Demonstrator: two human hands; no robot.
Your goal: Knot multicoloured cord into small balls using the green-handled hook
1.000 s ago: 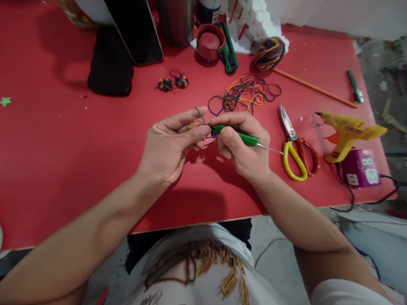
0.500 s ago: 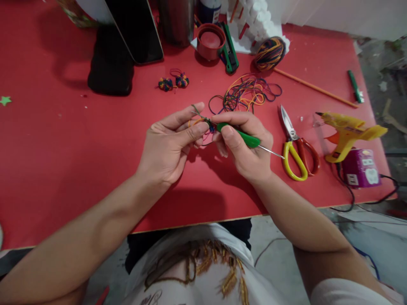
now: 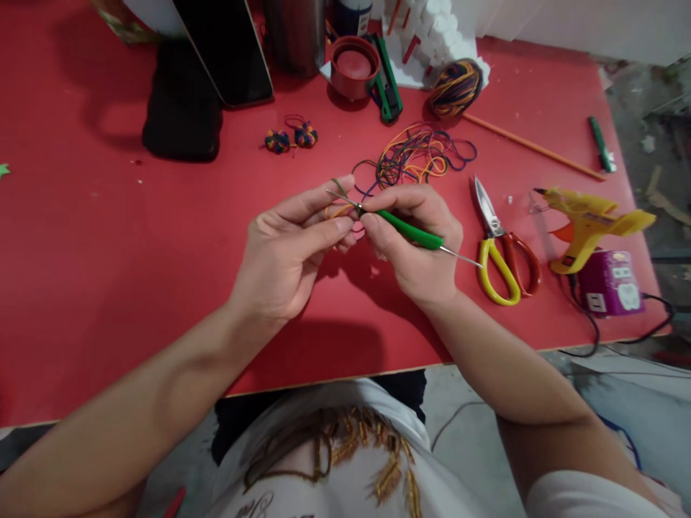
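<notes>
My right hand (image 3: 418,241) is closed around the green handle of a crochet hook (image 3: 413,230). The hook's metal tip points left, over the fingers of my left hand (image 3: 288,248). Multicoloured yarn (image 3: 340,211) runs across the left fingers, one dark strand looped over the index fingertip. Left thumb and fingers are drawn together on this yarn. A small worked bit of it sits at the hook's shaft, mostly hidden by my fingertips. Beyond the hands lies a loose tangle of the same yarn (image 3: 410,158).
Scissors (image 3: 499,248) lie right of my hands, beside a yellow glue gun (image 3: 586,219) and purple box (image 3: 612,284). Behind are a yarn ball (image 3: 456,88), orange stick (image 3: 534,147), green cutter (image 3: 387,83), red cap (image 3: 353,68), two small crocheted pieces (image 3: 291,138) and a phone (image 3: 229,50).
The crochet hook's tip has slid slightly relative to the yarn, and my right fingers have shifted along its handle. The dark-blue worked bit at the left thumb is now less visible.
</notes>
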